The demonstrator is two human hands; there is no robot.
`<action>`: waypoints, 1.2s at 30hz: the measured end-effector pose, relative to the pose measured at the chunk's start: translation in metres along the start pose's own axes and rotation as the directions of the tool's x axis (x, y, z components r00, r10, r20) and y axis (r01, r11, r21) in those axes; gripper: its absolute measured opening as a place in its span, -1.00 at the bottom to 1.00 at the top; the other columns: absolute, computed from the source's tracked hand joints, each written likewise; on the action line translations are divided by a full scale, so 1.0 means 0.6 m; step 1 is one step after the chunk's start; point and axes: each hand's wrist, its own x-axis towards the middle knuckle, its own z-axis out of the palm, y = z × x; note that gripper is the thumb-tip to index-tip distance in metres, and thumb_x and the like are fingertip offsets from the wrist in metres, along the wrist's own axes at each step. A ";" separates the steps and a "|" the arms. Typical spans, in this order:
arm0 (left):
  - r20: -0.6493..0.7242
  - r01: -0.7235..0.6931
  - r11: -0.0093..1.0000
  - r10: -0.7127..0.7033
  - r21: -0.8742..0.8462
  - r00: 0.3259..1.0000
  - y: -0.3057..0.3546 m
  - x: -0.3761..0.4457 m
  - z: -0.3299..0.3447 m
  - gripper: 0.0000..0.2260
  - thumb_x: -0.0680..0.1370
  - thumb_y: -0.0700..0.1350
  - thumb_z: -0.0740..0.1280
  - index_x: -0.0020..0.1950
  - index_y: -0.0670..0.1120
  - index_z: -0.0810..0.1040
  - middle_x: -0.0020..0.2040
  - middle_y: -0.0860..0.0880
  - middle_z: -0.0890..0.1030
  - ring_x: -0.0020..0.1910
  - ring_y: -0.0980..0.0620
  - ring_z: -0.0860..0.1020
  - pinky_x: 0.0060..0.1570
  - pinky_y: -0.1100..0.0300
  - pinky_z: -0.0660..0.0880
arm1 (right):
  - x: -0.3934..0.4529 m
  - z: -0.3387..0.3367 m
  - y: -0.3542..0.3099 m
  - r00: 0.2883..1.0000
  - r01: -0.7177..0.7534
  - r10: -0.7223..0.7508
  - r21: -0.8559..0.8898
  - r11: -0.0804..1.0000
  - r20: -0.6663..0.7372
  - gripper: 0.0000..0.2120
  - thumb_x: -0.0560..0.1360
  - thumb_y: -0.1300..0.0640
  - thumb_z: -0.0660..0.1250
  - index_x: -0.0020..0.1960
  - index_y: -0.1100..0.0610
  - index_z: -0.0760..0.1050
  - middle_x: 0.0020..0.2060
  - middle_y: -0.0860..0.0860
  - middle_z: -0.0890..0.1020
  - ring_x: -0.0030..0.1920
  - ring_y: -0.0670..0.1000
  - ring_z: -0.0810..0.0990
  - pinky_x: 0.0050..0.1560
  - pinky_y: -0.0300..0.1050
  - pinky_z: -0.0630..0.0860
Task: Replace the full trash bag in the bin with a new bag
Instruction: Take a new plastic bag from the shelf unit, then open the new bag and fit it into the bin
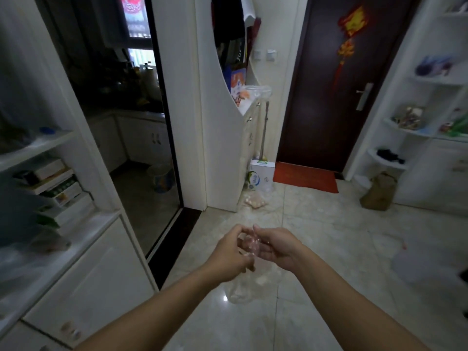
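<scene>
Plastic bag (249, 274), clear and limp, hung above the tiled floor (329, 249), its top pinched by the curled fingers of left hand (231, 254) and right hand (274, 245). It looked unopened; a bin (162, 178) stood well away, so lining remained.

Your floor (329, 249) is pale glossy tile, with a light glare spot near the middle. At the far end a red doormat (305, 179) lies flat against the dark door. Left of the mat a white carton (260, 176) stands by the cabinet foot, and a clear plastic bag (255, 200) holding pale items lies just in front of it. At the far right a brown sack (378, 193) sits by the shelving. Through the left doorway a small bin (160, 179) stands on the darker floor.
</scene>
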 end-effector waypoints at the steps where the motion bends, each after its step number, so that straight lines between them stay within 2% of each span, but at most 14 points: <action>1: 0.003 0.020 0.998 -0.020 -0.051 1.000 0.002 0.003 -0.001 -0.65 0.46 -0.29 0.42 0.15 0.02 0.47 -0.05 -0.18 0.66 -0.33 -0.02 0.66 -0.48 0.28 0.45 | -0.006 -0.011 0.002 1.000 0.010 -0.010 -0.026 1.000 -0.011 -0.84 0.57 0.22 0.31 -0.10 0.26 0.62 -0.31 0.11 0.67 -0.40 -0.03 0.64 -0.34 -0.17 0.62; 3: -0.017 0.075 0.992 -0.077 -0.105 0.997 0.007 0.014 -0.009 -0.75 0.51 -0.33 0.31 0.13 -0.07 0.48 -0.11 -0.24 0.68 -0.42 -0.03 0.61 -0.56 0.32 0.36 | -0.016 -0.039 0.010 0.993 0.042 -0.058 -0.166 0.985 -0.099 -0.90 0.53 0.26 0.36 -0.12 0.27 0.60 -0.36 0.11 0.63 -0.46 -0.06 0.58 -0.43 -0.23 0.53; 5: -0.053 0.132 0.983 -0.140 -0.130 0.989 0.002 0.030 -0.020 -0.79 0.53 -0.31 0.27 0.12 -0.11 0.49 -0.23 -0.18 0.68 -0.51 0.03 0.52 -0.56 0.28 0.30 | -0.026 -0.076 0.021 0.967 0.044 -0.112 -0.287 0.957 -0.227 -0.92 0.48 0.23 0.42 -0.18 0.23 0.59 -0.42 0.08 0.57 -0.51 -0.07 0.48 -0.49 -0.25 0.40; 11: -0.188 0.180 0.973 -0.206 -0.148 0.960 -0.019 0.066 -0.015 -0.84 0.64 -0.15 0.20 0.04 -0.18 0.53 -0.35 -0.14 0.62 -0.51 0.03 0.37 -0.50 0.24 0.23 | -0.058 -0.206 0.069 0.852 -0.009 -0.152 -0.305 0.952 -0.501 -0.92 0.36 0.34 0.44 -0.25 0.22 0.57 -0.49 0.05 0.40 -0.54 -0.05 0.30 -0.58 -0.29 0.18; 15: -0.161 0.243 0.966 -0.256 -0.091 0.953 -0.016 0.071 0.030 -0.85 0.58 -0.19 0.29 -0.11 -0.24 0.57 -0.43 -0.17 0.61 -0.57 0.03 0.34 -0.51 0.25 0.22 | -0.083 -0.279 0.107 0.783 -0.159 -0.196 -0.495 0.854 -0.590 -0.90 0.35 0.21 0.45 -0.34 0.17 0.61 -0.51 0.05 0.58 -0.50 0.00 0.50 -0.46 -0.22 0.36; 17: -0.112 0.311 0.950 -0.312 -0.025 0.943 -0.012 0.072 0.062 -0.85 0.51 -0.23 0.37 -0.24 -0.27 0.57 -0.47 -0.16 0.61 -0.59 0.03 0.37 -0.53 0.27 0.24 | -0.093 -0.316 0.125 0.780 -0.252 -0.184 -0.568 0.783 -0.598 -0.83 0.36 0.12 0.44 -0.37 0.17 0.62 -0.49 0.06 0.66 -0.47 0.01 0.62 -0.39 -0.16 0.51; 19: -0.076 0.382 0.923 -0.378 0.048 0.923 -0.006 0.078 0.101 -0.85 0.48 -0.25 0.40 -0.26 -0.30 0.59 -0.48 -0.18 0.63 -0.61 0.03 0.40 -0.56 0.29 0.27 | -0.096 -0.356 0.142 0.782 -0.284 -0.171 -0.587 0.758 -0.600 -0.76 0.39 0.06 0.44 -0.37 0.17 0.63 -0.45 0.10 0.67 -0.42 0.06 0.66 -0.32 -0.11 0.56; 21: -0.044 0.434 0.895 -0.432 0.103 0.901 0.003 0.087 0.145 -0.80 0.52 -0.22 0.34 -0.24 -0.32 0.58 -0.51 -0.17 0.62 -0.63 0.04 0.40 -0.57 0.30 0.25 | -0.098 -0.394 0.152 0.789 -0.228 -0.180 -0.552 0.802 -0.587 -0.74 0.46 0.06 0.42 -0.35 0.15 0.64 -0.40 0.14 0.65 -0.39 0.07 0.62 -0.28 -0.12 0.52; 23: 0.007 0.467 0.872 -0.473 0.144 0.881 0.018 0.101 0.196 -0.70 0.58 -0.13 0.27 -0.18 -0.34 0.61 -0.54 -0.14 0.59 -0.62 0.04 0.37 -0.57 0.31 0.21 | -0.102 -0.434 0.156 0.814 -0.107 -0.129 -0.365 0.925 -0.566 -0.79 0.53 0.14 0.33 -0.23 0.19 0.62 -0.30 0.19 0.65 -0.41 0.04 0.60 -0.30 -0.13 0.53; 25: 0.062 0.484 0.859 -0.499 0.166 0.864 0.038 0.114 0.250 -0.60 0.61 -0.03 0.20 -0.14 -0.32 0.64 -0.54 -0.12 0.58 -0.60 0.04 0.35 -0.56 0.30 0.19 | -0.110 -0.478 0.150 0.845 -0.055 -0.047 -0.174 0.983 -0.532 -0.84 0.55 0.23 0.27 -0.19 0.20 0.56 -0.32 0.20 0.61 -0.49 0.01 0.59 -0.38 -0.20 0.52; 28: 0.137 0.509 0.852 -0.523 0.126 0.841 0.069 0.143 0.331 -0.49 0.65 0.08 0.09 -0.12 -0.29 0.64 -0.51 -0.11 0.55 -0.59 0.05 0.36 -0.56 0.29 0.19 | -0.122 -0.562 0.144 0.843 -0.077 0.000 -0.120 0.990 -0.538 -0.84 0.49 0.22 0.33 -0.27 0.16 0.50 -0.48 0.09 0.58 -0.48 0.02 0.59 -0.37 -0.21 0.52; 31: 0.158 0.559 0.827 -0.561 0.062 0.812 0.103 0.174 0.411 -0.45 0.67 0.11 0.04 -0.21 -0.26 0.59 -0.50 -0.12 0.54 -0.56 0.05 0.36 -0.54 0.26 0.17 | -0.137 -0.652 0.132 0.822 -0.066 -0.031 -0.148 0.987 -0.569 -0.77 0.47 0.09 0.44 -0.32 0.15 0.58 -0.37 0.06 0.62 -0.34 0.00 0.56 -0.28 -0.21 0.45; 33: 0.206 0.600 0.799 -0.593 0.033 0.778 0.128 0.192 0.463 -0.42 0.67 0.12 0.00 -0.25 -0.24 0.56 -0.50 -0.11 0.53 -0.54 0.05 0.35 -0.53 0.23 0.16 | -0.153 -0.705 0.124 0.818 -0.012 -0.019 -0.049 0.999 -0.575 -0.78 0.47 0.06 0.44 -0.28 0.16 0.61 -0.32 0.03 0.66 -0.28 -0.02 0.56 -0.25 -0.20 0.44; 36: 0.280 0.606 0.795 -0.590 0.037 0.757 0.159 0.219 0.533 -0.40 0.68 0.14 -0.03 -0.19 -0.24 0.58 -0.50 -0.10 0.53 -0.56 0.06 0.34 -0.57 0.25 0.15 | -0.169 -0.774 0.115 0.802 0.059 -0.051 -0.007 0.998 -0.595 -0.81 0.50 0.10 0.42 -0.21 0.21 0.63 -0.33 0.00 0.67 -0.37 -0.11 0.51 -0.32 -0.25 0.40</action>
